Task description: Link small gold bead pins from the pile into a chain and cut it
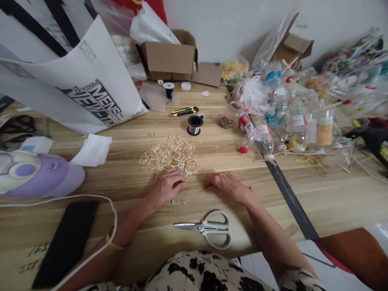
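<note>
A heap of small gold and clear bead pieces (171, 155) lies spread on the wooden table. My left hand (168, 186) rests at its near edge, fingers curled down and touching the beads; whatever is in them is hidden. To the right of the heap, my right hand (226, 186) sits on the tabletop with its fingers closed, their tips out of sight. Just below my left hand is a short beaded chain (182, 201). Closer to my body lie scissors (203, 228) with pale handles, blades pointing left.
Beyond the heap are a wire spool (194, 126), a yellow-black utility knife (183, 111) and a jar of beads (228, 121). Plastic bottles (295, 121) crowd the right side. A black phone (65, 244), a white cable (114, 218) and a white bag (75, 81) are at left.
</note>
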Demonstrator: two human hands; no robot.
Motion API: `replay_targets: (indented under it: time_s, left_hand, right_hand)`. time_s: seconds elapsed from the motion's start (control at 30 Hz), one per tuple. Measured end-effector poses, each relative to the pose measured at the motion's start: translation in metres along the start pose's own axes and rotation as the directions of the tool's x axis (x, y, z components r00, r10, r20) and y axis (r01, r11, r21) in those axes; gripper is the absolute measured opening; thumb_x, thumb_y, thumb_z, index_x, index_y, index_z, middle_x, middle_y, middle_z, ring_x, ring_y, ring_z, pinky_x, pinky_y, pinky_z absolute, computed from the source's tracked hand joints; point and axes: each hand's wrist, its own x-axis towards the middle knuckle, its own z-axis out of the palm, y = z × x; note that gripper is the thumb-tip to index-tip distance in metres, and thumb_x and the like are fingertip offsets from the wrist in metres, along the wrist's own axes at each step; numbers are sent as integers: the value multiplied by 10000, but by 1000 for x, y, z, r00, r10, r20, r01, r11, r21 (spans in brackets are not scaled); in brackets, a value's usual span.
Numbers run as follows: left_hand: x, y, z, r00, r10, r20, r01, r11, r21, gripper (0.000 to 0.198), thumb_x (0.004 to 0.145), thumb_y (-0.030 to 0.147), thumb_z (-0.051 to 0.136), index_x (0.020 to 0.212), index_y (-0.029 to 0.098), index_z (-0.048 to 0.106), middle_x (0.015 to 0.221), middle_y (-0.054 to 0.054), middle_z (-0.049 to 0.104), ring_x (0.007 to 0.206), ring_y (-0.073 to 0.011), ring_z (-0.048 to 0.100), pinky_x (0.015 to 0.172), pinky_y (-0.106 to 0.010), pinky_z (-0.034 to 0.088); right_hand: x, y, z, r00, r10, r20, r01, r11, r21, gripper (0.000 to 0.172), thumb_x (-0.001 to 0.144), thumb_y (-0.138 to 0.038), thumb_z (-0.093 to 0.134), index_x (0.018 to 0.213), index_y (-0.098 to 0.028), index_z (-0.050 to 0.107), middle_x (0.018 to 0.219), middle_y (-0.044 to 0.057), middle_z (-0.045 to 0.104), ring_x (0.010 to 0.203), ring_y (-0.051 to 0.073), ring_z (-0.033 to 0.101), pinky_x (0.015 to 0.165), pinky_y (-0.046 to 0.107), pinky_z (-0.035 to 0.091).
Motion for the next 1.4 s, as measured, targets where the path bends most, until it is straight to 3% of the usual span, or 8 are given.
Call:
replay_targets:
  time_s: [0.17, 0.37, 0.63, 0.73, 1.03, 1.23, 1.4]
  left_hand:
    - [1, -3, -6, 998, -46, -48, 46, 999, 6, 107, 829, 131, 608, 759, 171, 677, 746, -30, 687, 757, -170, 589, 731, -290, 457]
    - [0, -6, -8, 992, -65, -112, 64, 998, -8, 127, 825, 112, 579, 749, 163, 668, 717, -25, 680, 726, -162, 602, 711, -276, 465]
    - [0, -9, -7, 968, -68, -240, 63, 998, -27, 110, 827, 143, 579, 750, 166, 655, 710, -20, 692, 654, -142, 610, 660, -254, 472]
    - [0, -7, -9, 962, -87, -260, 77, 996, -49, 111, 825, 143, 577, 743, 169, 647, 698, -14, 686, 647, -135, 608, 645, -242, 473]
    - [-2, -11, -8, 958, -114, -264, 92, 991, -92, 119, 819, 151, 566, 750, 178, 659, 710, -15, 691, 658, -137, 619, 631, -236, 485]
    - [-1, -10, -10, 958, -75, -276, 65, 997, -47, 121, 825, 149, 570, 734, 171, 647, 679, -13, 687, 630, -134, 609, 618, -235, 479]
    - [-2, -10, -10, 958, -79, -275, 67, 996, -53, 125, 827, 143, 563, 743, 171, 652, 691, -13, 692, 636, -130, 614, 624, -230, 483]
  right_hand:
    - [-3, -4, -7, 999, 22, -41, -21, 999, 26, 112, 921, -182, 492, 935, -179, 603, 912, 56, 700, 801, 168, 634, 617, 261, 257]
    - [8, 2, 3, 965, 29, -259, -6, 996, 91, 109, 928, -227, 483, 893, -185, 577, 888, 24, 659, 716, 123, 578, 597, 250, 237]
    - [25, 21, 6, 872, 263, -412, -216, 963, 158, 159, 910, -174, 455, 995, -197, 588, 1002, 49, 648, 806, 155, 609, 600, 231, 298]
    - [31, 24, 4, 870, 274, -410, -239, 961, 136, 179, 910, -180, 461, 1042, -199, 581, 1050, 54, 643, 846, 166, 623, 618, 233, 323]
    - [65, 11, -22, 937, 225, -267, -261, 960, -106, 228, 974, -225, 375, 1022, -153, 586, 1031, 119, 636, 882, 195, 628, 640, 253, 354]
    - [81, 4, -17, 953, 229, -200, -267, 944, -192, 259, 969, -153, 330, 1023, -117, 580, 1046, 173, 626, 847, 219, 632, 669, 281, 396]
    - [79, 14, -13, 942, 269, -203, -308, 931, -196, 266, 950, -108, 324, 1071, -100, 561, 1059, 186, 614, 864, 223, 614, 717, 297, 408]
